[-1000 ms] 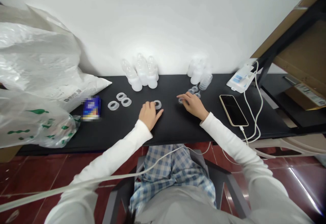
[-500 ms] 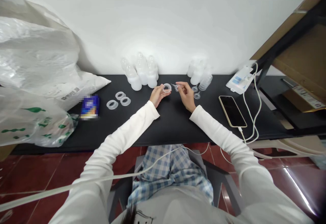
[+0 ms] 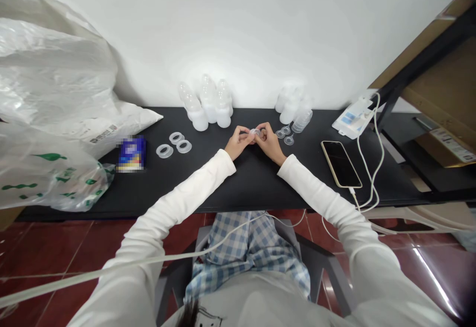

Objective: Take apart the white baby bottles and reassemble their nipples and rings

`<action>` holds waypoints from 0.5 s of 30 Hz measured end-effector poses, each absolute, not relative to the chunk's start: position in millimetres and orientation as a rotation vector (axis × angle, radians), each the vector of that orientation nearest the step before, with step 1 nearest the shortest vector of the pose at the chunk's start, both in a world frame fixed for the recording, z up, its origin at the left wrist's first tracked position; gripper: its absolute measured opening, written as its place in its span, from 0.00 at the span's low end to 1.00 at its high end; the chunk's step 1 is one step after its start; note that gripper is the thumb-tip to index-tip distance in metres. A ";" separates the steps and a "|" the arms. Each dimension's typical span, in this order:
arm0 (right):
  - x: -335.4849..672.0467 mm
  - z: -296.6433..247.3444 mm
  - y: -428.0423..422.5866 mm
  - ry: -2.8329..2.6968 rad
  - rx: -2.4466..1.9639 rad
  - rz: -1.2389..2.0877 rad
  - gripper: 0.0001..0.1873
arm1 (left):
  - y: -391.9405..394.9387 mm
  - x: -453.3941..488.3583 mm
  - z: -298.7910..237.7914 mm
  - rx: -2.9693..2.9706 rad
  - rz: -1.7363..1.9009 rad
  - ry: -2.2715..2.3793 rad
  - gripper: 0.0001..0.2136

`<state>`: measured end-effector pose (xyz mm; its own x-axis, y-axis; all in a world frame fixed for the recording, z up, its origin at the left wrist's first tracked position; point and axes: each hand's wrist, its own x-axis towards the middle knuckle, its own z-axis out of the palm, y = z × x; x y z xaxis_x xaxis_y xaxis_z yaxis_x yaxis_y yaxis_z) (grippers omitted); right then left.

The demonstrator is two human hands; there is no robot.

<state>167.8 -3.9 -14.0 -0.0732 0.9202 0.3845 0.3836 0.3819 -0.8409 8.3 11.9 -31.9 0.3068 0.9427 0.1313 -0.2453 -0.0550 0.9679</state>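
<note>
My left hand [image 3: 237,142] pinches a translucent white bottle collar ring [image 3: 255,132] above the black table. My right hand [image 3: 270,144] meets it from the other side, its fingers closed at the ring on a small clear bottle nipple that they mostly hide. How far the nipple sits in the ring I cannot tell. Just right of my right hand, several clear nipples [image 3: 289,140] lie on the table. Farther left lie three loose collar rings [image 3: 164,151]. Behind my hands stand several white baby bottles with clear domed caps [image 3: 200,120].
More white bottles [image 3: 287,114] and stacked clear caps [image 3: 304,118] stand at the back right. A phone [image 3: 341,164] on a charging cable lies to the right, near a white package [image 3: 351,118]. A blue box [image 3: 132,153] and plastic bags [image 3: 55,89] are at the left.
My hands have come together. The ring in my left hand and the nipple in my right, apart before, now meet between my fingers.
</note>
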 end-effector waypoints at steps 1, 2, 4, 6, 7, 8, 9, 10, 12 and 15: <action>167.9 -14.4 -4.1 -1.656 -1.159 0.705 0.14 | 12.3 8.1 -31.8 1.229 1.144 0.772 0.22; 167.8 -14.8 -4.4 -1.659 -1.145 0.730 0.15 | 12.8 8.0 -31.7 1.218 1.156 0.794 0.22; 167.3 -15.1 -5.2 -1.672 -1.116 0.760 0.17 | 13.5 8.1 -31.3 1.200 1.174 0.832 0.21; 166.9 -14.7 -5.8 -1.681 -1.097 0.759 0.18 | 13.5 8.6 -30.6 1.203 1.178 0.846 0.21; 166.9 -14.3 -5.9 -1.687 -1.091 0.751 0.19 | 13.1 8.8 -30.1 1.211 1.176 0.848 0.21; 167.1 -14.0 -5.9 -1.692 -1.085 0.744 0.20 | 12.5 9.0 -29.4 1.221 1.175 0.850 0.20; 167.3 -13.7 -5.7 -1.698 -1.079 0.742 0.21 | 11.6 8.9 -28.6 1.231 1.176 0.855 0.20; 167.8 -13.7 -5.5 -1.703 -1.073 0.743 0.21 | 10.6 8.7 -27.6 1.246 1.175 0.862 0.20; 168.7 -14.1 -4.9 -1.717 -1.069 0.746 0.21 | 8.1 7.9 -25.1 1.305 1.167 0.889 0.18; 169.6 -15.6 -4.5 -1.763 -1.082 0.710 0.20 | 4.3 6.1 -21.0 1.435 1.144 0.960 0.15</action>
<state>169.6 -4.5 -15.6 -0.1912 0.8943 0.4045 0.3646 0.4473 -0.8167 6.1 4.3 -21.0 0.2308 0.9597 0.1601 -0.0095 -0.1623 0.9867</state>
